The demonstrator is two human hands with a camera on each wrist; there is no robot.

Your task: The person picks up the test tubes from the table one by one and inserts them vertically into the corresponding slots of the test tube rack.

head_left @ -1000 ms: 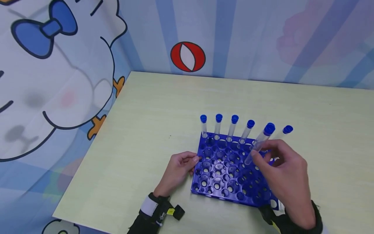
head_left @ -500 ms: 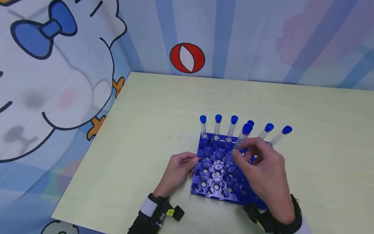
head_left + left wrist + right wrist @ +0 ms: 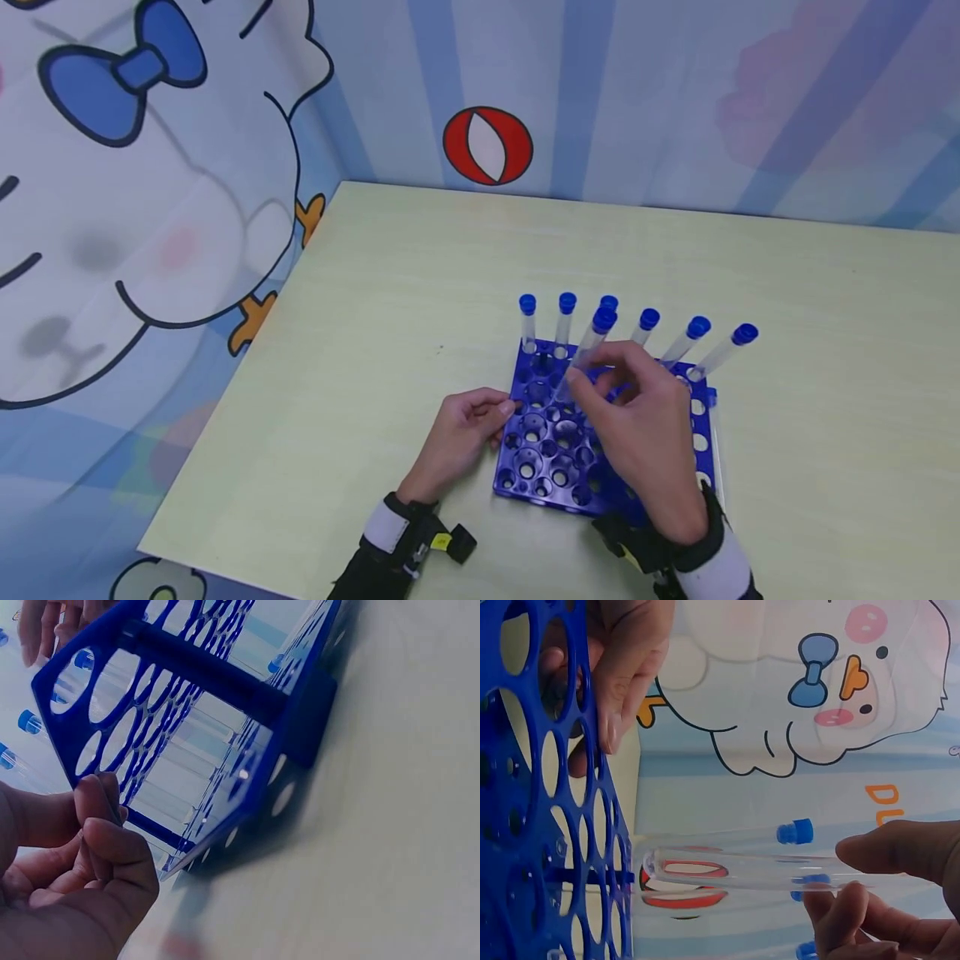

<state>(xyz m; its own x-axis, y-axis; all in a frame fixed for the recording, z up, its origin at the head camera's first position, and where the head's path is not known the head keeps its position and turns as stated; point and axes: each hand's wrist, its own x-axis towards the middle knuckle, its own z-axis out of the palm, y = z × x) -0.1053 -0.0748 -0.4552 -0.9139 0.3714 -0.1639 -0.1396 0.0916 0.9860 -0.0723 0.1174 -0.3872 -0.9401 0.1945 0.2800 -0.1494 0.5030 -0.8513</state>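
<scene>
A blue test tube rack (image 3: pixel 551 454) with round holes stands on the table. My left hand (image 3: pixel 467 429) pinches the rack's left edge between thumb and fingers; in the left wrist view the fingertips (image 3: pixel 97 799) are at the frame's edge. My right hand (image 3: pixel 645 425) is over the rack, pinching a clear test tube (image 3: pixel 591 340) with a blue cap. The tube leans, cap up and to the right. In the right wrist view, the held tube's (image 3: pixel 742 870) rounded end is close over the holed top plate. Several capped tubes (image 3: pixel 528 327) stand along the rack's far row.
The pale wooden table (image 3: pixel 360 333) extends around the rack. Behind it rises a printed wall (image 3: pixel 637 108) with blue stripes and a red-and-white ball; a cartoon-printed panel (image 3: pixel 187 200) lines the left side. A small blue piece (image 3: pixel 712 397) shows at the rack's right edge.
My right hand has moved left across the rack with the tube, from near the right end toward the left holes. My left hand stays at the rack's edge.
</scene>
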